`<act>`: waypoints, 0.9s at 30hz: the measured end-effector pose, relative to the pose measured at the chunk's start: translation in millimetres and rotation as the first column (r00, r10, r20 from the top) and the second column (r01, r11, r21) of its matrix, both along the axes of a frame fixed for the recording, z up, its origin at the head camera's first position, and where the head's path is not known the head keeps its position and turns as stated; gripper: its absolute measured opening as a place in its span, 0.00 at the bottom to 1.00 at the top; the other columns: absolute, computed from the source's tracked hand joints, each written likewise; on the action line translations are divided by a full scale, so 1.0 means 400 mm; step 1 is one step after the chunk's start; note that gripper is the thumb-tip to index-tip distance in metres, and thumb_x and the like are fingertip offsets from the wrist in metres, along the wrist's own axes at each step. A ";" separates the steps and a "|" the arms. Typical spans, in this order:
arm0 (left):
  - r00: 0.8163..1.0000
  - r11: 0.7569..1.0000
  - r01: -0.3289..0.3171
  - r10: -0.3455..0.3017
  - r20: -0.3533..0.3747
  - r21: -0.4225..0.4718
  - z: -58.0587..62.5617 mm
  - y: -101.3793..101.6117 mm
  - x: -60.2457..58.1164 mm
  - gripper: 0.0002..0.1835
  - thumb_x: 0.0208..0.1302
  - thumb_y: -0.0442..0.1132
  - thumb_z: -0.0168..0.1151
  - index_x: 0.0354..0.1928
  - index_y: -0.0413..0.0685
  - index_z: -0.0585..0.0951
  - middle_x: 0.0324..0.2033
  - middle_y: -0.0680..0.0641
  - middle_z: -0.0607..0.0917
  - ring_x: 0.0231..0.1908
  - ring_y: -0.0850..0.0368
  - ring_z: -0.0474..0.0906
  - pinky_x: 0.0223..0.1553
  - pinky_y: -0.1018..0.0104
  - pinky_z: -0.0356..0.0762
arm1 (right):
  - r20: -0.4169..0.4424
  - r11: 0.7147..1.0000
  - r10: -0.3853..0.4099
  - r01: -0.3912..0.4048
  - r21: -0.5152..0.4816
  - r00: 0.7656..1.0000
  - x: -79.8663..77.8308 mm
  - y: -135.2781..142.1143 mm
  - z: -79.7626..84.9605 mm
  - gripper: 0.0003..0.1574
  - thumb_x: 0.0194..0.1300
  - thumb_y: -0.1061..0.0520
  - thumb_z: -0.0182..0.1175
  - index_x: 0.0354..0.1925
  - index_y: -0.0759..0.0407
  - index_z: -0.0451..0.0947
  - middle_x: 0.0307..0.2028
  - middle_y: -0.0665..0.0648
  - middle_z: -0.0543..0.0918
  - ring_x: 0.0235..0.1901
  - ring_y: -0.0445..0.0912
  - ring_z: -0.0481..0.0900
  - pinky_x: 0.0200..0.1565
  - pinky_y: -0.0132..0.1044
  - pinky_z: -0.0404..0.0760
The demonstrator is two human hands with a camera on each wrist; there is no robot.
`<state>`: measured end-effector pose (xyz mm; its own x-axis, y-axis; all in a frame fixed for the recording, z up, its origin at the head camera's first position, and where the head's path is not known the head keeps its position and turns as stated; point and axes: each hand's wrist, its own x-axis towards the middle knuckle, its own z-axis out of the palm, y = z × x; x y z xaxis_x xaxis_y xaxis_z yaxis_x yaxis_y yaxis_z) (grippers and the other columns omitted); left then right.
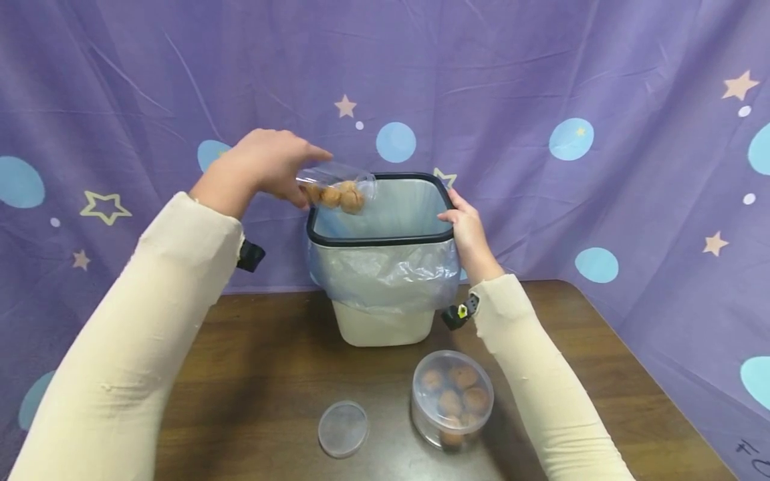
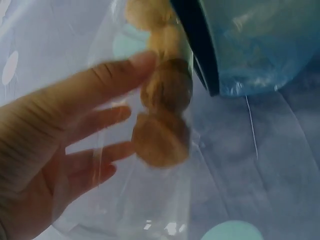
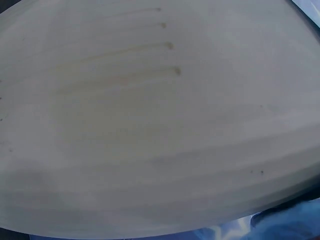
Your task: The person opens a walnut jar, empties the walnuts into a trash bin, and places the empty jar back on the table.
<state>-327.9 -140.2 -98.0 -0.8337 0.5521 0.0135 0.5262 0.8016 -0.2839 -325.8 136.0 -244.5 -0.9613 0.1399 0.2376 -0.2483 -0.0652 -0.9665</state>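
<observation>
My left hand (image 1: 267,164) grips a clear plastic jar (image 1: 327,175), tipped on its side with its mouth toward the bin. Several walnuts (image 1: 351,199) lie along the jar's lower side; in the left wrist view, walnuts (image 2: 161,140) show through the wall with the thumb and fingers around it. The jar's mouth overlaps the left rim of a white trash bin (image 1: 385,331) with a black rim (image 1: 385,240) and a clear bag liner (image 1: 409,277). At the bin's right rim, my right hand (image 1: 469,230) holds on with the thumb inside. The right wrist view shows only a pale surface.
A round lidded clear container (image 1: 452,401) with walnuts stands on the wooden table (image 1: 252,374) in front of the bin. To its left lies a round translucent lid (image 1: 343,429). A purple patterned curtain (image 1: 481,80) hangs close behind the bin.
</observation>
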 end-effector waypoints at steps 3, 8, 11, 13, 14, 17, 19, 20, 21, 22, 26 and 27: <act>1.000 1.000 -0.003 0.004 -0.005 0.011 0.001 0.003 0.000 0.47 0.43 0.50 0.74 0.68 0.52 0.66 0.58 0.37 0.75 0.53 0.37 0.72 0.47 0.38 0.71 | -0.006 1.000 -0.002 0.002 -0.006 1.000 0.001 0.000 -0.001 0.42 0.55 0.73 0.45 0.70 0.68 0.51 0.71 0.59 0.56 0.70 0.44 0.51 0.67 0.29 0.52; 1.000 1.000 -0.026 0.026 -0.004 0.015 0.008 0.002 0.001 0.47 0.43 0.51 0.74 0.68 0.52 0.65 0.59 0.37 0.74 0.54 0.37 0.71 0.47 0.38 0.70 | -0.001 1.000 -0.001 0.001 -0.009 1.000 0.005 -0.001 0.001 0.43 0.55 0.73 0.45 0.70 0.67 0.51 0.71 0.59 0.56 0.70 0.43 0.52 0.67 0.29 0.53; 0.999 0.998 -0.036 0.035 0.028 0.046 0.006 -0.004 -0.001 0.48 0.44 0.51 0.74 0.69 0.53 0.64 0.57 0.37 0.75 0.53 0.38 0.71 0.47 0.39 0.70 | -0.002 1.000 -0.003 0.003 -0.006 1.000 0.008 -0.001 0.002 0.43 0.55 0.72 0.45 0.70 0.67 0.52 0.71 0.59 0.56 0.70 0.43 0.52 0.67 0.29 0.54; 0.999 0.998 -0.043 0.042 0.024 0.051 0.003 -0.011 -0.002 0.48 0.44 0.52 0.74 0.69 0.53 0.65 0.58 0.37 0.75 0.54 0.37 0.70 0.48 0.39 0.69 | -0.001 1.000 -0.004 0.004 -0.004 1.000 0.009 -0.001 0.002 0.42 0.55 0.72 0.46 0.70 0.67 0.52 0.70 0.59 0.57 0.70 0.43 0.52 0.67 0.29 0.54; 0.999 0.997 -0.047 0.046 0.024 0.055 0.002 -0.015 -0.002 0.48 0.44 0.52 0.74 0.69 0.53 0.65 0.58 0.37 0.75 0.53 0.37 0.70 0.47 0.39 0.69 | 0.001 1.000 -0.003 0.003 -0.003 1.000 0.010 -0.001 0.002 0.42 0.55 0.72 0.46 0.70 0.66 0.52 0.71 0.59 0.57 0.70 0.43 0.52 0.67 0.29 0.54; 0.998 0.995 -0.053 0.050 0.039 0.086 -0.002 -0.024 -0.003 0.48 0.44 0.53 0.74 0.69 0.53 0.64 0.59 0.38 0.75 0.54 0.38 0.70 0.49 0.39 0.69 | 0.005 1.000 0.001 -0.001 -0.004 1.000 0.012 -0.003 0.003 0.42 0.56 0.72 0.46 0.70 0.66 0.52 0.70 0.58 0.57 0.69 0.43 0.52 0.67 0.29 0.54; 0.998 0.995 -0.046 0.043 0.035 0.092 -0.002 -0.025 -0.002 0.48 0.44 0.53 0.74 0.69 0.52 0.65 0.60 0.39 0.74 0.54 0.38 0.70 0.49 0.38 0.69 | 0.001 1.000 -0.005 0.005 -0.005 1.000 0.013 -0.003 0.003 0.42 0.55 0.72 0.46 0.70 0.66 0.52 0.70 0.59 0.57 0.70 0.43 0.52 0.67 0.29 0.54; 0.999 0.994 -0.041 0.037 0.040 0.101 -0.001 -0.025 -0.001 0.48 0.43 0.53 0.74 0.68 0.52 0.65 0.59 0.40 0.75 0.54 0.39 0.71 0.50 0.39 0.69 | -0.002 1.000 -0.005 0.005 -0.005 1.000 0.013 -0.003 0.004 0.42 0.55 0.72 0.46 0.70 0.66 0.52 0.71 0.59 0.56 0.70 0.43 0.52 0.67 0.29 0.53; 0.999 0.993 -0.035 0.030 0.045 0.109 -0.001 -0.025 -0.001 0.47 0.43 0.53 0.73 0.68 0.53 0.65 0.59 0.40 0.75 0.54 0.39 0.71 0.50 0.39 0.69 | -0.005 1.000 -0.006 0.006 -0.004 1.000 0.013 -0.004 0.004 0.42 0.55 0.72 0.46 0.70 0.67 0.52 0.71 0.59 0.56 0.70 0.43 0.51 0.67 0.29 0.53; 0.998 0.993 -0.032 0.026 0.049 0.114 0.000 -0.025 -0.001 0.47 0.43 0.52 0.73 0.68 0.53 0.65 0.59 0.40 0.75 0.53 0.39 0.71 0.50 0.39 0.69 | -0.006 1.000 -0.006 0.006 -0.001 1.000 0.013 -0.003 0.005 0.42 0.55 0.72 0.46 0.70 0.67 0.52 0.71 0.59 0.56 0.70 0.43 0.51 0.67 0.29 0.53; 0.998 0.993 -0.024 0.018 0.059 0.112 -0.001 -0.024 -0.002 0.47 0.42 0.52 0.74 0.68 0.53 0.66 0.58 0.37 0.75 0.54 0.38 0.71 0.49 0.39 0.69 | -0.003 1.000 0.001 -0.001 0.003 1.000 0.012 -0.003 0.003 0.42 0.56 0.72 0.45 0.70 0.67 0.51 0.71 0.59 0.55 0.70 0.43 0.50 0.68 0.29 0.52; 0.998 0.993 -0.021 0.014 0.066 0.113 -0.002 -0.025 -0.003 0.48 0.43 0.52 0.74 0.68 0.53 0.65 0.58 0.37 0.74 0.54 0.38 0.70 0.50 0.39 0.69 | -0.003 1.000 0.004 -0.004 0.003 1.000 0.012 -0.003 0.002 0.42 0.56 0.72 0.45 0.70 0.67 0.51 0.71 0.59 0.55 0.70 0.43 0.50 0.68 0.29 0.51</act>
